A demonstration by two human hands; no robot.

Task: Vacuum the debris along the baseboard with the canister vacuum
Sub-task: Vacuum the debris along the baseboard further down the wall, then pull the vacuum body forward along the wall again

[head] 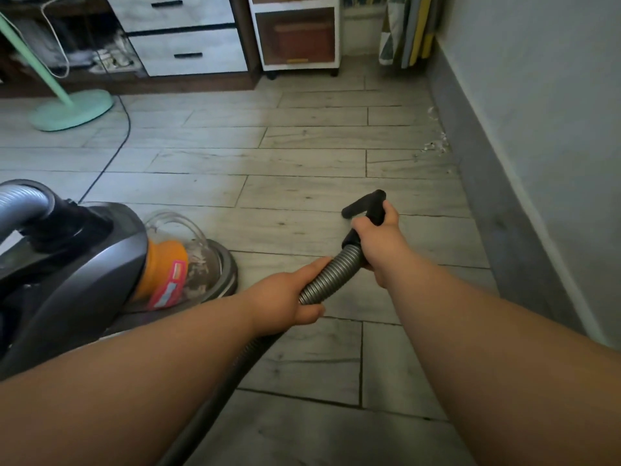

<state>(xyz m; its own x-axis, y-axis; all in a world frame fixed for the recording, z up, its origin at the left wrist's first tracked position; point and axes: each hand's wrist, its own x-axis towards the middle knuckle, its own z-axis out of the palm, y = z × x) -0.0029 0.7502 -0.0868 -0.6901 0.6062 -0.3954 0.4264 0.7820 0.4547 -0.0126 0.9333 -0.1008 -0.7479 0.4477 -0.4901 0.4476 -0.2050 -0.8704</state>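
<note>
The hose [331, 275] is held in both hands: the right hand [383, 245] curls round its black handle [369, 205], and the left hand [285, 297] grips the ribbed part just behind. White debris [435, 146] lies against the baseboard [470, 163] ahead, well apart from the handle. The vacuum [84, 264] sits on the floor [302, 156] at left, its cord [114, 153] running past a green fan base [72, 109]
</note>
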